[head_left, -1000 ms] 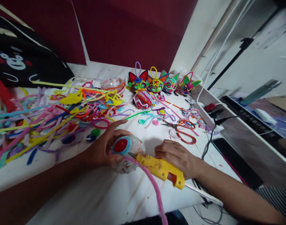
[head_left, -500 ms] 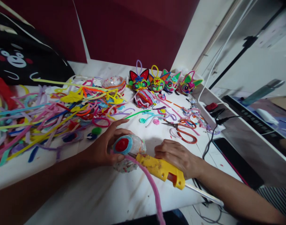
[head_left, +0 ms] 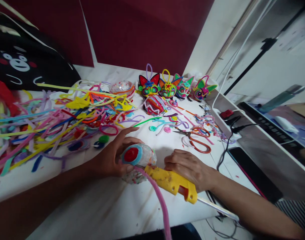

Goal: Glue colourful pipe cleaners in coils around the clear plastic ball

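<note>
My left hand (head_left: pixel 112 156) is wrapped around a clear speckled ball (head_left: pixel 139 160) bearing a red disc ringed in blue. A pink pipe cleaner (head_left: pixel 159 200) runs from the ball toward me. A yellow glue gun (head_left: pixel 173 181) is gripped in my right hand (head_left: pixel 189 166), its nozzle touching the ball's right side. Both hands rest low over the white table (head_left: pixel 109 210).
A heap of coloured pipe cleaners (head_left: pixel 54 116) covers the table's left. Several finished cat-eared ornaments (head_left: pixel 175 87) line the back edge, with a wrapped ball (head_left: pixel 154 105) before them. Orange-handled scissors (head_left: pixel 196 140) lie at right. A power strip (head_left: pixel 225 116), cables and a dark phone (head_left: pixel 255 173) lie beside the edge.
The glue gun's nozzle has slid slightly lower and closer against the ball; both hands otherwise hold their places. The view shifted a little.
</note>
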{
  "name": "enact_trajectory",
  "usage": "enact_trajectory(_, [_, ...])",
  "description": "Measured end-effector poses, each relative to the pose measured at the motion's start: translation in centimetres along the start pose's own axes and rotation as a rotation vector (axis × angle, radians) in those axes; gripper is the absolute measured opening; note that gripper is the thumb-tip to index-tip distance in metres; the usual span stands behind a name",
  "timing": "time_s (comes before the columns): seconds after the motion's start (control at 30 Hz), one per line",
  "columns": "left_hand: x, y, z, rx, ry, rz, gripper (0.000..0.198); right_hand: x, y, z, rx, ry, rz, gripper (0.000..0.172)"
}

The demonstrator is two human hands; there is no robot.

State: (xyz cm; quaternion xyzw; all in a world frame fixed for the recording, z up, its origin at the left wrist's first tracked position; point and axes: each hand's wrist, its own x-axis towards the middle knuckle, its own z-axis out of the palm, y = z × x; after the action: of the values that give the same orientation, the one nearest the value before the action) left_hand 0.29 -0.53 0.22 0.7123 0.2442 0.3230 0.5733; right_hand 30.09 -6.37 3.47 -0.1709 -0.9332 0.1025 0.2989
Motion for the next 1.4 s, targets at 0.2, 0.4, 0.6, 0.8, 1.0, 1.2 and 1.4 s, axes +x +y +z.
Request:
enact_trajectory(0.2, [-0.1, -0.5, -0.2, 0.007, -0.003, 0.018, 0.098, -0.2, 0.1, -0.2, -0.005, 0.018, 0.003, 0.041])
enact_trajectory(0.4, [-0.1, -1.1, -0.5, -0.015, 0.001, 0.047, 0.097, -0.5, 0.3, -0.4, -0.029, 0.047, 0.017, 0.039])
enact_trajectory(0.6, [-0.4, -0.5, -0.3, -0.003, 0.004, -0.013, 0.097, -0.5, 0.6, -0.5, -0.046, 0.063, 0.023, 0.034])
enact_trajectory(0.8, [-0.2, -0.8, -0.6, 0.011, -0.014, 0.026, 0.097, -0.5, 0.7, -0.5, -0.036, 0.061, 0.029, 0.033])
enact_trajectory(1.0, [-0.3, -1.1, -0.6, -0.001, -0.006, 0.032, 0.099, -0.5, 0.7, -0.5, -0.040, 0.063, 0.040, 0.031])
enact_trajectory(1.2, [-0.4, -0.7, -0.5, 0.026, -0.016, 0.003, 0.099, -0.6, 1.0, -0.6, -0.056, 0.062, 0.054, 0.033])
enact_trajectory(1.4, [-0.4, -0.7, -0.6, 0.040, -0.037, 0.005, 0.101, -0.8, 1.1, -0.6, -0.089, 0.047, 0.062, 0.031])
